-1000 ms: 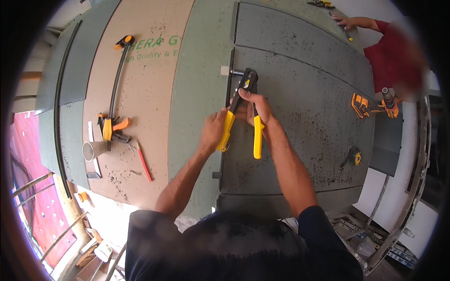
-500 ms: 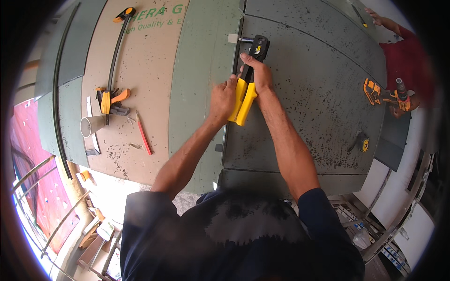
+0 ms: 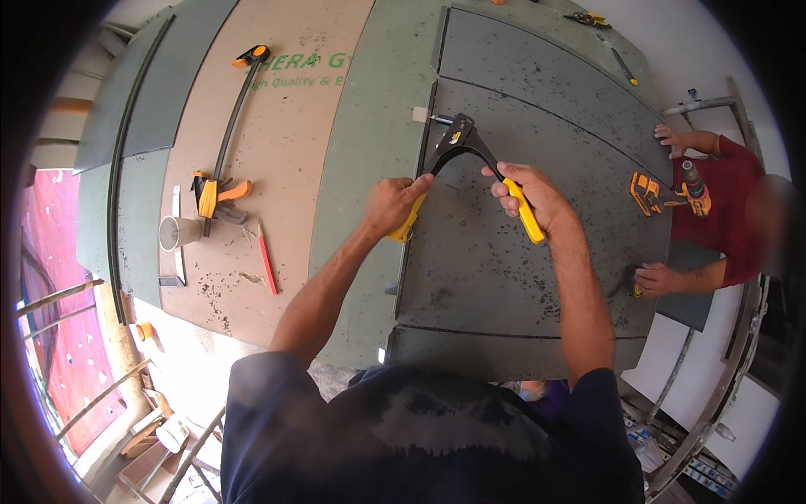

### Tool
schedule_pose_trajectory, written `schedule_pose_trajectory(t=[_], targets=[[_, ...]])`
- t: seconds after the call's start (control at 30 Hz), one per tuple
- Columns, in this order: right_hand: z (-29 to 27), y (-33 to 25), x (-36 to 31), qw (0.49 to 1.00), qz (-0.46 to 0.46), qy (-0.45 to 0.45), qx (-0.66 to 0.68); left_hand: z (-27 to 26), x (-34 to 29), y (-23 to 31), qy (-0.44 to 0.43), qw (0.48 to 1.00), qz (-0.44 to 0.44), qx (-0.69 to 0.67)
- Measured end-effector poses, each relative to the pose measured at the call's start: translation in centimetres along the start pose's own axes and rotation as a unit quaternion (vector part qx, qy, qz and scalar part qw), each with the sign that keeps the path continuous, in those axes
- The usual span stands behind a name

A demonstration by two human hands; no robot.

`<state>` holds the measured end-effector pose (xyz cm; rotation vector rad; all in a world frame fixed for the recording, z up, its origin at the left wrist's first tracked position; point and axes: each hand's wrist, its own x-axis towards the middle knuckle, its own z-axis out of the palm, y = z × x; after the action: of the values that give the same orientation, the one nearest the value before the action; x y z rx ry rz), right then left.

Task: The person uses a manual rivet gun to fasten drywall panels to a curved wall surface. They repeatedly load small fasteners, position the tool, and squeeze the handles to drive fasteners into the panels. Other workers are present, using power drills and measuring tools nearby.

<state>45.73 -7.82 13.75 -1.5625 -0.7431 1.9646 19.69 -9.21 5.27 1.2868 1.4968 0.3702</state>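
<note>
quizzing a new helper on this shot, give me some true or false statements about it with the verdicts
1. The left hand and right hand both hold the yellow-handled riveter. True.
2. The riveter's handles are squeezed together. False: they are spread apart.
3. The red pencil lies on the brown board. True.
4. A co-worker's hand is on the drill. False: that hand is at the tape measure.
5. The bar clamp lies right of the riveter in the picture. False: it lies left.

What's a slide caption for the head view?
Left grip and right grip hold a spread yellow-handled riveter over the edge of a dark grey panel, clamp and pencil at left.
</note>
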Motion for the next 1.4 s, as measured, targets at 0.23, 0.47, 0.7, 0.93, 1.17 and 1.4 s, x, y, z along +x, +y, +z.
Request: schedule_pose_trajectory(t=[0.23,0.47,0.7,0.93,1.17,1.4], targets=[[6.4,4.1,2.8,0.984,-0.039,0.103,0.139,2.2,0.0,-0.3,0.026,0.987,-0.034,-0.154],[5.6,5.2,5.7,0.945,0.053,-0.093,0.308,0.8,-0.6,0.6,-0.006,0.98,-0.053,-0.194],[4.6,6.1,7.8,0.923,-0.026,-0.191,0.333,2.6,0.1,0.0,0.028,0.958,-0.045,-0.281],[7.2,6.2,8.8,0.947,-0.02,0.025,0.319,5.8,0.8,0.7,0.108,0.962,-0.064,-0.243],[7.5,5.2,9.8,0.979,-0.002,0.036,0.2,2.9,-1.9,3.5,0.048,0.985,-0.035,-0.162],[5.5,4.4,5.3,0.991,-0.007,0.016,0.134,0.2,-0.9,1.4,0.044,0.998,-0.03,0.016]])
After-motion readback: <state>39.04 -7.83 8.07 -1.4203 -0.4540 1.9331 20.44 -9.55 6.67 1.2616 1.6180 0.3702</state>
